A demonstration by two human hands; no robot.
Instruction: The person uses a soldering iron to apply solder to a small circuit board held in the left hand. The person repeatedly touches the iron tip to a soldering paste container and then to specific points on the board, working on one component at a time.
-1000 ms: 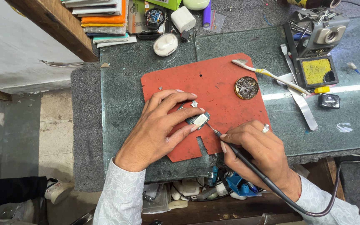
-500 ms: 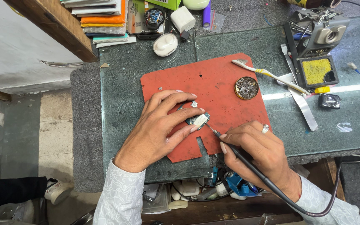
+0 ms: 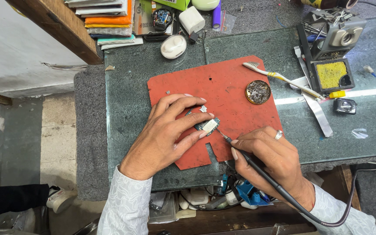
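Observation:
My left hand point(image 3: 166, 132) presses a small circuit board point(image 3: 207, 125) down on a red work mat point(image 3: 231, 89), fingers spread over it. My right hand point(image 3: 268, 159) grips a black soldering iron point(image 3: 257, 167) like a pen. Its thin tip touches the board's right edge. A black cable runs from the iron past my right wrist toward the lower right. A ring sits on one finger of my right hand.
On the mat lies a round tin of flux point(image 3: 258, 92). A toothbrush point(image 3: 283, 79), a yellow sponge in its holder point(image 3: 332, 75) and an iron stand point(image 3: 342, 37) are at the right. A white earbud case point(image 3: 173, 46), a charger point(image 3: 192, 19) and stacked packets point(image 3: 107, 19) sit at the back.

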